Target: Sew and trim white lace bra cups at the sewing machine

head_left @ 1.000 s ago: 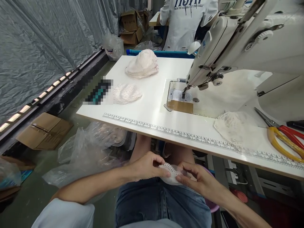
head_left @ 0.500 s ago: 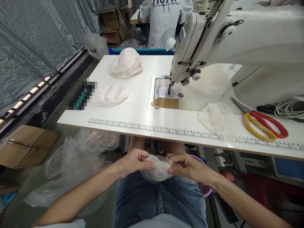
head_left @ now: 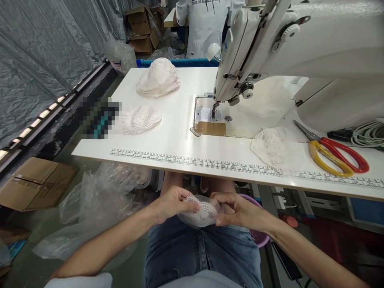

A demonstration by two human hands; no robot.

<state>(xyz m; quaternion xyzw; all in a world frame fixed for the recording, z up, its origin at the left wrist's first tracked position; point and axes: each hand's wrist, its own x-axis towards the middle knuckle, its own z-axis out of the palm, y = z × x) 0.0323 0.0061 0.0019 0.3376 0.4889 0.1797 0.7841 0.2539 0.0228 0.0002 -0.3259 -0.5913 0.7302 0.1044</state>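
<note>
Below the table edge, over my lap in blue jeans, both hands pinch one small white lace-trimmed fabric piece [head_left: 200, 211]. My left hand [head_left: 172, 202] grips its left end with thumb and fingers closed. My right hand [head_left: 237, 211] pinches its right end. The piece curves like a shallow cup, with a scalloped lace edge on top.
A white sewing machine [head_left: 288, 52] stands on the white table [head_left: 168, 140] with a printed ruler along its front. Lace pieces [head_left: 139, 119] [head_left: 271, 146], a fabric stack [head_left: 158, 80] and red-yellow scissors [head_left: 336, 154] lie there. Plastic bags [head_left: 99, 200] and cardboard sit at left. A person in white stands behind.
The view swung right and steadied. My hands stayed on the lace piece in my lap, shifting their pinch slightly along its edge.
</note>
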